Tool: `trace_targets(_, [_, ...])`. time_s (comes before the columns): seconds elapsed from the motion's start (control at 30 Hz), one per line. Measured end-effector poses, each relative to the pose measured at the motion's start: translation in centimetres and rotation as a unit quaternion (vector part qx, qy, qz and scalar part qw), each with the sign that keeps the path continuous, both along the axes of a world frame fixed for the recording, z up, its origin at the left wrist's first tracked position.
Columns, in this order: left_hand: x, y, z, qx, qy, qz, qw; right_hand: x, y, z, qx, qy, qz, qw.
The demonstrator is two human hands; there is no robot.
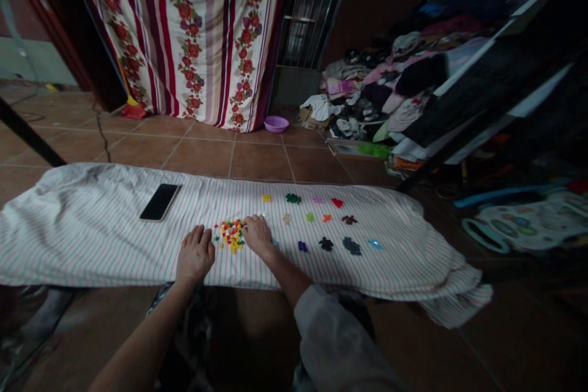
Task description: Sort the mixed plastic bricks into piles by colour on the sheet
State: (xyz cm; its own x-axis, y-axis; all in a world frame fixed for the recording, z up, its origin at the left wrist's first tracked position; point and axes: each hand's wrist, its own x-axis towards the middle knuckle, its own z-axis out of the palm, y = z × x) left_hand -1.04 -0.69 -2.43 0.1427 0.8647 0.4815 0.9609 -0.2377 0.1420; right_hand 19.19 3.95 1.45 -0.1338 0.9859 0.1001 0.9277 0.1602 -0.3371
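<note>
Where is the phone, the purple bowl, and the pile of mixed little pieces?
phone point(159, 201), head view, middle of its dark screen.
purple bowl point(276, 124), head view, its rim.
pile of mixed little pieces point(231, 234), head view, centre of the heap.

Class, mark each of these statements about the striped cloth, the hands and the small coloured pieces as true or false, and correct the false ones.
1. A mixed heap of small coloured plastic pieces lies between the left hand and the right hand. True.
2. The black flat phone lies to the right of both hands. False: it lies to their left, on the striped white cloth.
3. Small one-colour piles sit in rows to the right of the right hand. True.
4. The round purple plastic bowl stands on the cloth. False: it stands on the tiled floor by the floral curtain.
</note>
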Motion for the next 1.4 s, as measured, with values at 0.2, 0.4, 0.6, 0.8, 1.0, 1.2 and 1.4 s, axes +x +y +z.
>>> trace_targets(0.2, [0.0, -0.1, 0.0, 0.006, 0.016, 0.002, 1.000, 0.0, 0.1, -0.1, -0.006, 0.007, 0.006, 1.000])
trace_targets(0.4, [0.0, -0.1, 0.1, 0.008, 0.025, 0.004, 1.000, 0.2, 0.2, -0.5, -0.005, 0.009, 0.010, 1.000])
trace_targets(0.6, [-0.1, 0.0, 0.0, 0.009, 0.028, 0.004, 1.000, 0.3, 0.0, -0.6, 0.033, 0.049, 0.010, 0.998])
trace_targets(0.8, [-0.1, 0.1, -0.4, 0.020, 0.027, 0.006, 0.999, 1.1, -1.1, -0.8, 0.085, 0.115, 0.000, 0.990])
trace_targets(1.0, [-0.1, 0.1, -0.3, 0.022, 0.032, 0.004, 0.999, 5.8, -3.3, -1.7, 0.179, 0.161, -0.021, 0.970])
trace_targets(1.2, [-0.2, 0.0, -0.3, 0.027, 0.033, 0.002, 0.999, 12.2, -6.5, -2.2, 0.224, 0.154, -0.086, 0.958])
trace_targets(1.4, [-0.3, 0.1, -0.8, 0.020, 0.053, 0.005, 0.998, 15.9, -8.5, -3.5, 0.176, 0.143, -0.171, 0.959])
